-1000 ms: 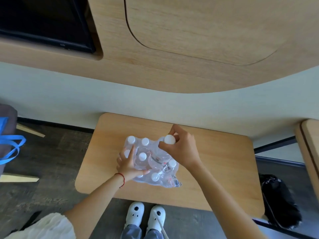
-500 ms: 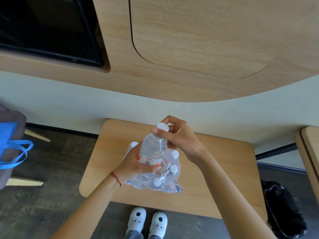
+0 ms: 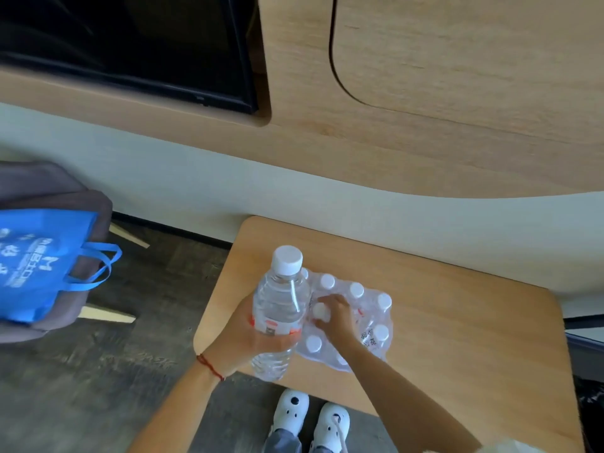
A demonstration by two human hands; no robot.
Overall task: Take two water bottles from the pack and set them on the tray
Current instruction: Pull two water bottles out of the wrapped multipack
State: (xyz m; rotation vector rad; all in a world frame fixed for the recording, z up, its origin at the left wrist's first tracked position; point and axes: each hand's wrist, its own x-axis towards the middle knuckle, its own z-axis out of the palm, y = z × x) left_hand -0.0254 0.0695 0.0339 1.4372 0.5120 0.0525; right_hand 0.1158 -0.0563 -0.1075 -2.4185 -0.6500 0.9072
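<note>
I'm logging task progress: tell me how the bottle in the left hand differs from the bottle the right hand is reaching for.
The held bottle is clear of the pack, gripped around its label by the left hand; the second bottle sits in the shrink wrap. The held bottle shows its full body; the second bottle shows only its cap, under the right hand. Both have white caps.

Bright, even daylight-type light, soft shadows only. Faint shadow under the table edge near the shoes. Glare streak on the held bottle & shiny highlights on the pack wrap. TV screen v. dark, no detail. Wide-angle bending: wall panel lines curve toward edges. Slight motion blur/softness overall, worst at left, on the blue bag.
</note>
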